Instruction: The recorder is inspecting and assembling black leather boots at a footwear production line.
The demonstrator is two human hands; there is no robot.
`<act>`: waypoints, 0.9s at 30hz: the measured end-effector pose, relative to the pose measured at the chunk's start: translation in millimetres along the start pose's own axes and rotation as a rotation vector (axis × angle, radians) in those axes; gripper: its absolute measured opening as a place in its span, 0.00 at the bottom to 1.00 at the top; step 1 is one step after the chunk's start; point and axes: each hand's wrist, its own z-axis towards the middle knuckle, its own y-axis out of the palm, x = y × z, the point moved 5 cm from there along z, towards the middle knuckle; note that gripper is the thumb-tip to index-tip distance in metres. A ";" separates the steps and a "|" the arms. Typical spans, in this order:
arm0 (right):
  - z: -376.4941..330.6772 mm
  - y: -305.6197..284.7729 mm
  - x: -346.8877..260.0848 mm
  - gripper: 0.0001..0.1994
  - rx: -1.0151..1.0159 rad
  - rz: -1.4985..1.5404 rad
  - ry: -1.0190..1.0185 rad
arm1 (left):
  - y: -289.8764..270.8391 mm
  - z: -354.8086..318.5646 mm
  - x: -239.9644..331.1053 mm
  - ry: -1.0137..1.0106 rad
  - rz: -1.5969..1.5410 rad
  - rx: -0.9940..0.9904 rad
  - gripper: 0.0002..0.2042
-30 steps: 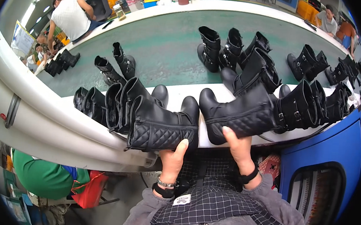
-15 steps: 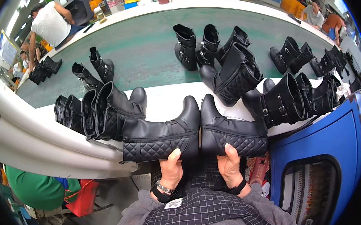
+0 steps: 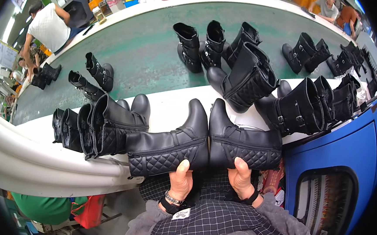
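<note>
My left hand (image 3: 180, 180), with a metal bracelet and a dark band at the wrist, grips a black boot (image 3: 163, 138) by its back, thumb on top and the other fingers hidden underneath. A matching black boot (image 3: 250, 139) is held the same way by my right hand (image 3: 242, 180). Both boots lie on their sides, toes pointing away from me and nearly touching, shafts spread left and right. Each shows a long side zip, crossed straps at the ankle and a quilted panel.
Several black boots (image 3: 118, 123) stand on the white ledge (image 3: 169, 107) at left; more buckled boots (image 3: 300, 108) crowd its right side. Beyond runs a green belt (image 3: 145, 49) carrying boots. A blue machine (image 3: 330, 149) stands at right. Co-workers are along the far side.
The view has tilted slightly, so the ledge and the boots at left sit lower and further left. Both hands keep their hold, and the two boots remain side by side.
</note>
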 end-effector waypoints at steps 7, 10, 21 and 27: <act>-15.8 15.6 -47.9 0.25 -0.228 -0.661 -0.006 | 2.4 -14.7 14.9 0.323 0.835 -0.282 0.26; -23.9 30.0 -58.0 0.27 -0.311 -0.788 -0.160 | 16.1 -18.1 27.1 0.707 1.140 -0.319 0.23; -27.5 35.6 -26.5 0.27 -0.265 -0.998 -0.671 | 20.3 -13.0 23.4 0.644 0.871 -0.353 0.22; -25.7 20.9 -10.5 0.29 -0.226 -0.738 -0.378 | 9.8 -21.7 31.0 0.446 0.669 -0.177 0.23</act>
